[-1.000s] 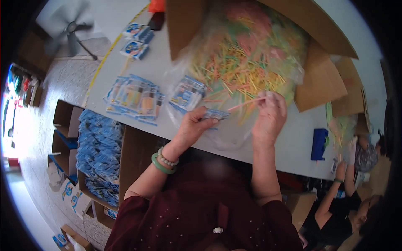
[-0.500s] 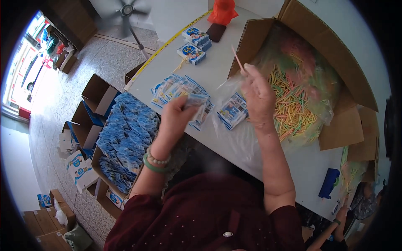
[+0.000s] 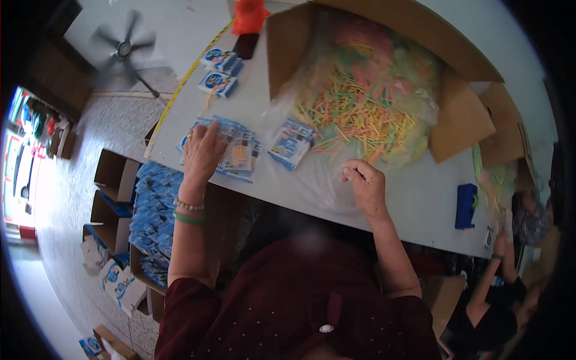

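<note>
My left hand (image 3: 204, 153) lies over a pile of small blue-and-white packets (image 3: 243, 153) on the table, its fingers stretched out on them. Pale sticks show through some packets' clear windows. To the right, another blue-and-white packet (image 3: 292, 144) lies on clear plastic film. My right hand (image 3: 367, 187) is above the table's near side, thumb pressed against curled fingers; what it holds, if anything, is hidden. Beyond it, loose pink, yellow and green sticks (image 3: 366, 117) fill a plastic-lined cardboard box (image 3: 290, 48) tipped toward me.
Small printed boxes (image 3: 219, 84), a dark flat object (image 3: 246, 45) and an orange-red bag (image 3: 249, 17) stand farther left. A blue tape dispenser (image 3: 465, 207) sits at right, near a co-worker's arm (image 3: 485, 282). Below the left edge is a carton of blue packets (image 3: 153, 210).
My left hand has gone down onto the pile; the packet it held no longer shows in it. My right hand has come nearer and lower, and its pink stick no longer shows. The view has shifted.
</note>
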Motion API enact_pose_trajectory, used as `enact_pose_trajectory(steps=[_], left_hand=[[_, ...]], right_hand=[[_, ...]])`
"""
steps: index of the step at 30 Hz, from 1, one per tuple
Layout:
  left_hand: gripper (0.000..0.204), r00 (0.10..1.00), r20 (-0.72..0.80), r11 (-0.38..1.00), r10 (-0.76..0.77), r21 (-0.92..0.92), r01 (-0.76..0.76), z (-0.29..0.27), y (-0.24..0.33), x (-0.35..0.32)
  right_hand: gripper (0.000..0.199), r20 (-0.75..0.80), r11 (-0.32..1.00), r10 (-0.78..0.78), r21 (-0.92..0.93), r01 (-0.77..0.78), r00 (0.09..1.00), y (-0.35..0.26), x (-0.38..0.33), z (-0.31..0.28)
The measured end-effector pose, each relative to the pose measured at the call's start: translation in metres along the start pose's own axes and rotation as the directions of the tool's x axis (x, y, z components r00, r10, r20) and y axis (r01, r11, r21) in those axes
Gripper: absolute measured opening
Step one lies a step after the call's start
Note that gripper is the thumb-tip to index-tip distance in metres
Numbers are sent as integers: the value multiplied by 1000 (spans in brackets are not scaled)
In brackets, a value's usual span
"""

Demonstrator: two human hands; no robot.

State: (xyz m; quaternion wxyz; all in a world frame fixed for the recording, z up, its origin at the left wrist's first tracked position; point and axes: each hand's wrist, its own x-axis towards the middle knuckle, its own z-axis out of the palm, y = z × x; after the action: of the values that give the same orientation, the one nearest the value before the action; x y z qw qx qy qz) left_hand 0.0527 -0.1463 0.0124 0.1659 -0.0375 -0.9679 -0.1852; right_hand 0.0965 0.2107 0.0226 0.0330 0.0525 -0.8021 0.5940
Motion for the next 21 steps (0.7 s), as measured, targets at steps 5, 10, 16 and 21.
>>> enact_pose_trajectory(steps=[5,10,16,21], left_hand=[[49,954,-299,954,-4,286,93,14,18,-11],[39,974,-134,973,184,-115,-199,31,84,-16],[43,990,64,992,-122,21,121,73,118,23],[40,979,60,956,-195,-210,204,90,112,27]], right_hand=[[10,-49,957,-65,-287,48,997,8,-5,-10],[11,-26,770,-165,-628,113,986,0,-16,-9],[10,30,752,-218,-632,187,976,9,-22,-30],[13,-34,617,-143,-784,62,989,8,18,-71]])
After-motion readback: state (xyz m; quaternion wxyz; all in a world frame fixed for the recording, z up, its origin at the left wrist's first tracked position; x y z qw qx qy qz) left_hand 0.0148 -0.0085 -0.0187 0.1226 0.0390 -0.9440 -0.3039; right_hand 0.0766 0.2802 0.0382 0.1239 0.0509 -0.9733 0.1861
